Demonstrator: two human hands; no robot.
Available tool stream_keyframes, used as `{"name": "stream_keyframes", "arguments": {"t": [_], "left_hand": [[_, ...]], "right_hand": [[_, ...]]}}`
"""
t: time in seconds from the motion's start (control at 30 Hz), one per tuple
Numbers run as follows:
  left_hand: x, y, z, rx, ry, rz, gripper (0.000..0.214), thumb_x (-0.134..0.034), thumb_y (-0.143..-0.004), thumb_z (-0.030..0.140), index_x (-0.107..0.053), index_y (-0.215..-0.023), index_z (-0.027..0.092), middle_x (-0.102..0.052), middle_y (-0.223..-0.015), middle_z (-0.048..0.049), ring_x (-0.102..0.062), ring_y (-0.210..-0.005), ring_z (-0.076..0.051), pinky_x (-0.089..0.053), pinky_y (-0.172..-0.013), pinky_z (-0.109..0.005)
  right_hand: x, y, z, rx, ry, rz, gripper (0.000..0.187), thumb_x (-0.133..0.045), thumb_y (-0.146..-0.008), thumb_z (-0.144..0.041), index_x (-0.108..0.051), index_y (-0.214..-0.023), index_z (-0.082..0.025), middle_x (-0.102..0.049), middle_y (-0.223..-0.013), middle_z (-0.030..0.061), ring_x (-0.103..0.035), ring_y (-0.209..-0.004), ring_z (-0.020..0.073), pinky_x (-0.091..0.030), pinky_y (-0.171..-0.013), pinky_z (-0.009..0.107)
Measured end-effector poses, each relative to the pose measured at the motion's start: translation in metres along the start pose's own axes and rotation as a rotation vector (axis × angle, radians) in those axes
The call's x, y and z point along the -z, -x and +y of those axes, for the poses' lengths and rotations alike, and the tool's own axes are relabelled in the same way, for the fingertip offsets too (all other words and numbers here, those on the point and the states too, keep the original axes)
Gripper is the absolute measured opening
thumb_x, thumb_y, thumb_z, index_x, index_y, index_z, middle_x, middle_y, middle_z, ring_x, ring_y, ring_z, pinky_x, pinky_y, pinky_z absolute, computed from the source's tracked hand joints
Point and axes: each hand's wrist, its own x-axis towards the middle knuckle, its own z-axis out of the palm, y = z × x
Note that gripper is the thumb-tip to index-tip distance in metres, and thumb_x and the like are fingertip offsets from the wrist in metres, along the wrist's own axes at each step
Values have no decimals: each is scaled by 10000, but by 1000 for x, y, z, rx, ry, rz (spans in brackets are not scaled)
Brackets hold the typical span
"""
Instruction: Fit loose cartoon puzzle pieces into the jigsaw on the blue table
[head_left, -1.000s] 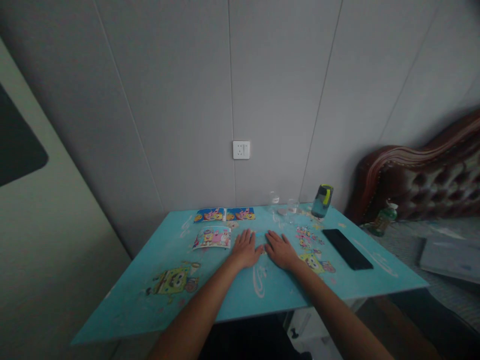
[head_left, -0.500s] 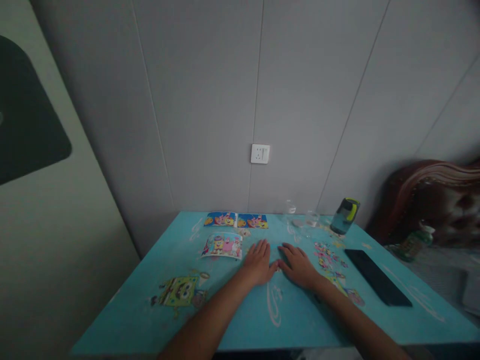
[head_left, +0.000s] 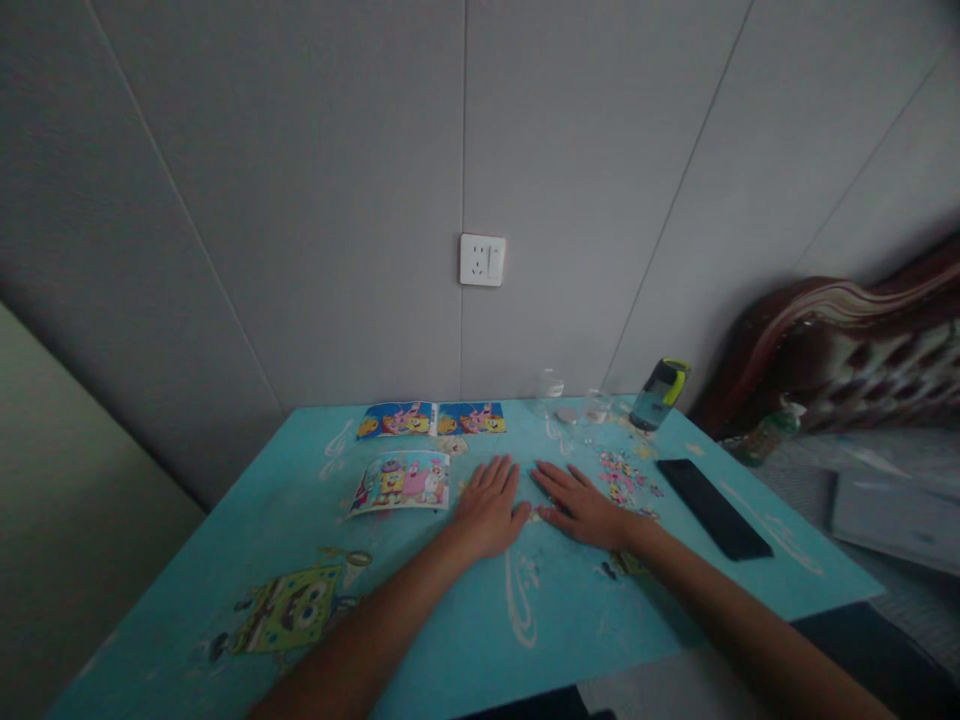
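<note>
two bare hands rest palm down on a turquoise table covering (head_left: 585, 620), side by side with a narrow gap between the thumbs. the left hand (head_left: 489, 510) lies flat, fingers close together and thumb out to the side; the right hand (head_left: 581, 507) angles inward, fingers slightly spread. neither appears to grip anything, though what may lie beneath the palms cannot be told. just beside the left hand sits a curled cartoon sheet (head_left: 405, 482), its near edge bowed; just beyond the right hand, a loose scatter of small colourful pieces (head_left: 624, 478) lies on the covering, between that hand and a long black object (head_left: 712, 508). two cartoon cards (head_left: 435, 419) lie near the wall, well beyond the fingertips, and a dark bottle with a yellow-green handle (head_left: 658, 396) stands at the far right. a pose like this is likely best held with loose wrists and light, even pressure, the right forearm clear of the small pieces, which a careless sweep could scatter, and the left thumb off the sheet's curled edge
</note>
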Motion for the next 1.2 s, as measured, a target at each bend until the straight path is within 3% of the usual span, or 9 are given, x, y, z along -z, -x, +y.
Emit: {"name": "stream_keyframes", "arguments": {"t": [0.23,0.63,1.0,1.2], "left_hand": [[2,2,-1,-20,-16,1,681,-261,-1029,529,-297,-1580,130,-264,-1651,-128,-192,-1540,-291,-149,-1247,-502],[-2,4,1,-17,-25,107,679,-243,-1036,548,-323,-1569,135,-269,-1651,-122,-169,-1544,-299,-110,-1253,-524],[24,12,22,-143,-140,193,642,-308,-1047,506,-348,-1553,112,-299,-1637,-139,-177,-1544,-281,-105,-1268,-526],[42,47,13,-228,-233,185,636,-416,-1018,529,-454,-1493,109,-404,-1585,-137,-261,-1520,-270,-108,-1277,-496]], "right_hand": [[-12,1,-3,-8,87,63,715,-311,-1040,-566,-142,-1631,-199,-146,-1673,113,-203,-1541,281,-93,-1261,519],[-13,2,-7,-24,134,51,700,-256,-1054,-551,-109,-1634,-188,-111,-1675,122,-161,-1548,290,-47,-1256,549],[-13,3,-11,-34,163,73,686,-244,-1056,-554,-135,-1631,-197,-157,-1670,117,-165,-1548,290,-64,-1254,565],[-13,3,-10,-49,183,90,686,-279,-1045,-581,-161,-1628,-238,-192,-1670,103,-172,-1546,295,-92,-1248,584]]}}
